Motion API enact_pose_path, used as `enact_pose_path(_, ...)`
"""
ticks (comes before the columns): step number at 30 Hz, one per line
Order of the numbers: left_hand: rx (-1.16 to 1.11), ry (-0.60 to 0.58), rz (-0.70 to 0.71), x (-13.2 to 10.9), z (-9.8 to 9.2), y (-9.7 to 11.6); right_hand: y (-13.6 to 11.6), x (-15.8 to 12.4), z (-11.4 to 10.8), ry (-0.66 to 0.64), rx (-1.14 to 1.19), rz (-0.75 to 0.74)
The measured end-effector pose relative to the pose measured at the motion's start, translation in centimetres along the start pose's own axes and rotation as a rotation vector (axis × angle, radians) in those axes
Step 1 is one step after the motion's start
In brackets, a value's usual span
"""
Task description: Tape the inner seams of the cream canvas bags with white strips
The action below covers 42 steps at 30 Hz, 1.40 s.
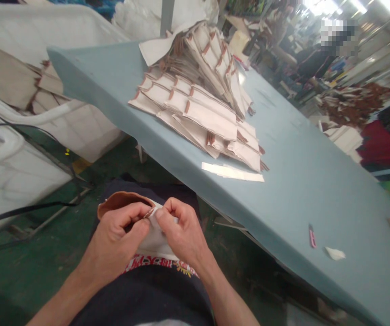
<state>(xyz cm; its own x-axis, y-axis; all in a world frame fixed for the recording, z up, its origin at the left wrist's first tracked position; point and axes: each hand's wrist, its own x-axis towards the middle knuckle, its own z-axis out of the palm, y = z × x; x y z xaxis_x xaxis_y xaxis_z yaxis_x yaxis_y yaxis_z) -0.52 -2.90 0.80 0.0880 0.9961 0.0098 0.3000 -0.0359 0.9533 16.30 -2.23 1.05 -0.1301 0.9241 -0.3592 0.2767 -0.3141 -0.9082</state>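
Observation:
Over my lap lies a white fabric piece (152, 240) with a brown lining or facing (122, 199) curling up at its upper left. My left hand (116, 237) pinches the edge where brown meets white, thumb and forefinger pressed together. Close beside it, my right hand (183, 226) grips the white part, its fingers curled inward. The two sets of fingertips almost meet at the seam. What lies exactly between them is too small to make out.
A long blue-grey table (283, 181) slants across the view. On it rest stacked white pieces with brown edges (211, 113), a pale strip (232, 172), a pink cutter (312, 237) and a white scrap (335, 253). White bins (89, 131) and a black cable (28, 207) are at left.

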Motion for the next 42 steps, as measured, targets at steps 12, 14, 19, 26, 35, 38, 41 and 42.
enact_pose_path(12, 0.157, 0.066, 0.131, 0.0, 1.5, -0.7, 2.7, 2.0, 0.8, -0.061, 0.082, 0.087)
enact_pose_path(14, 0.083, -0.007, 0.105, 0.6, 0.7, -0.4, 2.2, 1.6, 0.2, -0.083, 0.108, 0.033)
enact_pose_path(19, -0.168, -0.148, -0.068, 1.2, -1.3, -0.1, 0.5, -0.4, -1.4, -0.150, 0.157, -0.028)
enact_pose_path(26, -0.249, -0.401, -0.183, 1.2, -2.3, -1.3, 0.0, -1.9, -1.6, -0.128, 0.122, 0.019)
enact_pose_path(35, -0.145, -0.293, -0.141, 1.5, -1.4, 0.4, 0.7, -1.4, -1.7, -0.125, 0.108, 0.020)
enact_pose_path(38, -0.121, -0.223, -0.130, 1.9, -1.6, 0.2, 0.8, -2.0, -2.7, -0.207, 0.102, 0.072)
enact_pose_path(41, -0.064, -0.166, -0.121, 2.0, -1.9, -0.4, 1.6, -3.8, -3.9, -0.281, 0.103, 0.110)
enact_pose_path(42, -0.046, -0.154, -0.110, 2.0, -1.9, -0.6, 2.2, -4.5, -4.2, -0.289, 0.110, 0.122)
